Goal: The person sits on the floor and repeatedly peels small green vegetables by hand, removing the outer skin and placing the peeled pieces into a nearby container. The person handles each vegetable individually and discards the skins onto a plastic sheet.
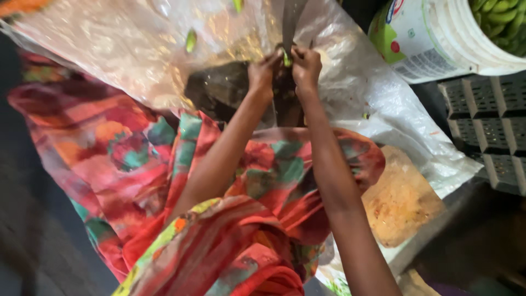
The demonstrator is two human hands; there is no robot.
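Note:
My left hand (263, 72) and my right hand (306, 67) meet at the top middle of the view, fingers pinched together on a small green vegetable piece (285, 59). The piece sits against an upright dark blade (290, 24) that rises from a dark base (222, 87). Both forearms stretch forward over my lap, which is covered in bright red, orange and green patterned cloth (164, 164). The fingers hide most of the green piece.
A clear plastic sheet (109, 49) lies under the blade, with a few green bits (190, 40) on it. A white bucket (438, 38) of green vegetables (501, 19) stands at the top right. A dark slotted crate (493, 126) sits at the right, near a brown stained board (402, 200).

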